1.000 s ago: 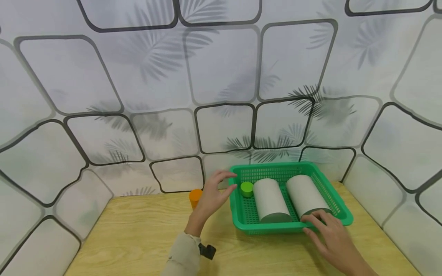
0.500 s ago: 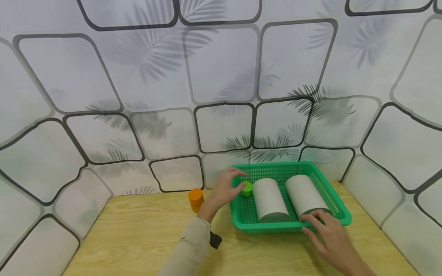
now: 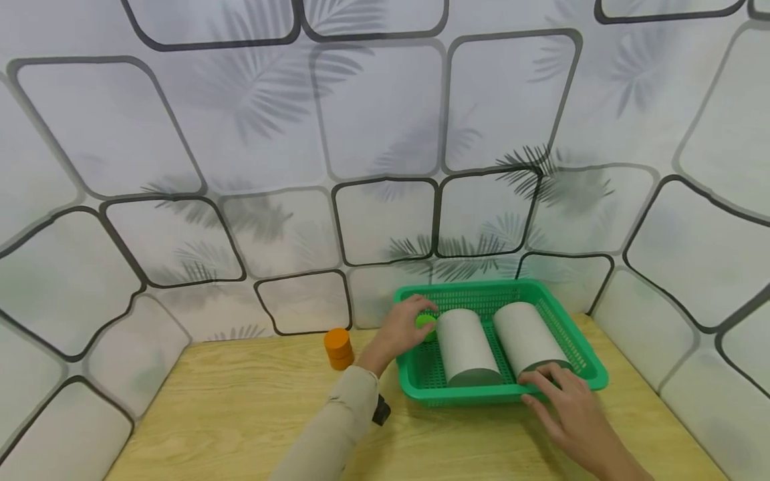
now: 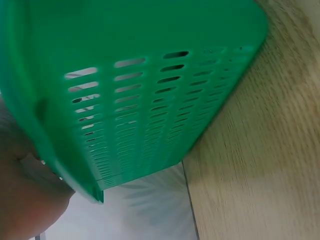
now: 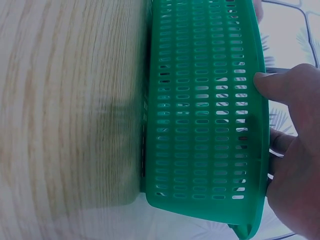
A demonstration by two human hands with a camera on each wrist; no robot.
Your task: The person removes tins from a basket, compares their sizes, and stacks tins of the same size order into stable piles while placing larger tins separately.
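A green plastic basket (image 3: 493,399) with slotted walls sits on the table. My left hand (image 3: 408,327) reaches over its left rim, fingers and thumb curved round a small bright green cylinder (image 3: 426,322), which they partly hide. In the left wrist view the basket's outer wall (image 4: 150,100) hides that cylinder and most of the hand. At the front rim, right of its middle, my right hand (image 3: 568,411) holds the edge, with the thumb outside and fingers over the top. Two large white cylinders, a left one (image 3: 466,344) and a right one (image 3: 529,334), lie side by side inside.
A small stack of orange round pieces (image 3: 339,349) stands on the table left of the basket, near my left forearm. The wooden table (image 3: 240,414) meets a patterned backdrop (image 3: 385,220) at its back and sides.
My left hand has moved right, over the basket's left rim to the green cylinder, bringing the orange stack fully into view. The right hand stays on the front rim.
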